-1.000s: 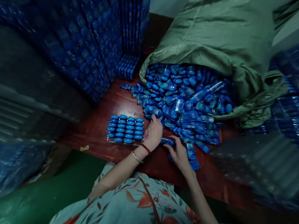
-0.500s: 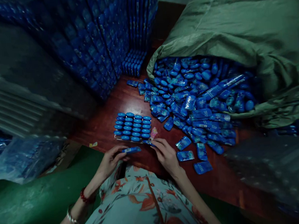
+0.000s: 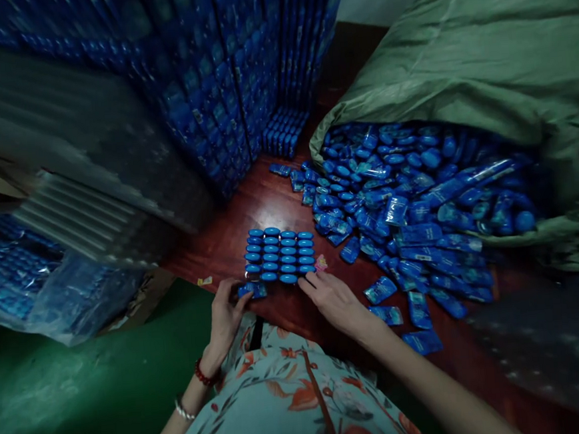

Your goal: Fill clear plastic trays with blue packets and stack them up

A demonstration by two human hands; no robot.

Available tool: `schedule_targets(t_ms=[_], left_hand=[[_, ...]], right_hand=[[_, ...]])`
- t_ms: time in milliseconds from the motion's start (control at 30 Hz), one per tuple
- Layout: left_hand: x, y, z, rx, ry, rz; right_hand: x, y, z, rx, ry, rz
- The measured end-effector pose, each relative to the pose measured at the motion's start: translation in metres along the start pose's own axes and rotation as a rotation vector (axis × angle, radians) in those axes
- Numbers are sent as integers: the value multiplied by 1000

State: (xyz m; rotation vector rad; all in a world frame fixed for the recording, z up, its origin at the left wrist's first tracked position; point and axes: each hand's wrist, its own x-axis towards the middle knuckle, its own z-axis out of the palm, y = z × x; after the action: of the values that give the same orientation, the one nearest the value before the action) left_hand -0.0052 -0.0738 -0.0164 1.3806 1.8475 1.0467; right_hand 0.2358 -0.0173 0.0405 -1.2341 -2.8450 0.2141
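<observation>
My left hand [image 3: 229, 308] pinches a small flat blue pack [image 3: 255, 290] with a printed label, just in front of the near left corner of a block of blue packs [image 3: 278, 252]. That block stands in several tidy rows, rounded blue ends facing up. My right hand [image 3: 336, 301] is at the near right corner of the block. Its fingertips are curled in and close together against the front row, and what they grip, if anything, is hidden behind them.
Loose blue packs [image 3: 377, 223] spill from a green sack [image 3: 458, 63] onto the red-brown table [image 3: 263, 209]. Stacked blue packs [image 3: 200, 97] rise at the back left, beside grey ridged trays [image 3: 89, 219]. A plastic-wrapped bundle [image 3: 70, 294] sits at left. A pink scrap [image 3: 321, 262] lies by the block.
The view has shifted, so the scene sits further right. My left hand has tilted its blue pack label-up by the block's corner. The pack seen in my right fingers no longer shows.
</observation>
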Motion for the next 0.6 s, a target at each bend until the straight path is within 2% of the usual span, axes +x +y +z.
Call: schedule_targets(t_ms=[133, 233, 333, 433, 500, 600], left_hand=[[-4, 2, -10, -68, 169, -64], [0, 9, -17, 45, 206, 101], [7, 9, -17, 158, 96, 370], [15, 5, -16, 233, -62, 565], [22, 5, -19, 266, -163, 648], [32, 16, -25, 310, -288, 695]], right_hand=[[-8, 11, 10, 21, 112, 10], [-12, 21, 21, 69, 171, 31], [-11, 25, 23, 71, 221, 19], [-7, 23, 14, 59, 172, -8], [-2, 19, 4, 48, 86, -29], [8, 11, -9, 13, -30, -45]])
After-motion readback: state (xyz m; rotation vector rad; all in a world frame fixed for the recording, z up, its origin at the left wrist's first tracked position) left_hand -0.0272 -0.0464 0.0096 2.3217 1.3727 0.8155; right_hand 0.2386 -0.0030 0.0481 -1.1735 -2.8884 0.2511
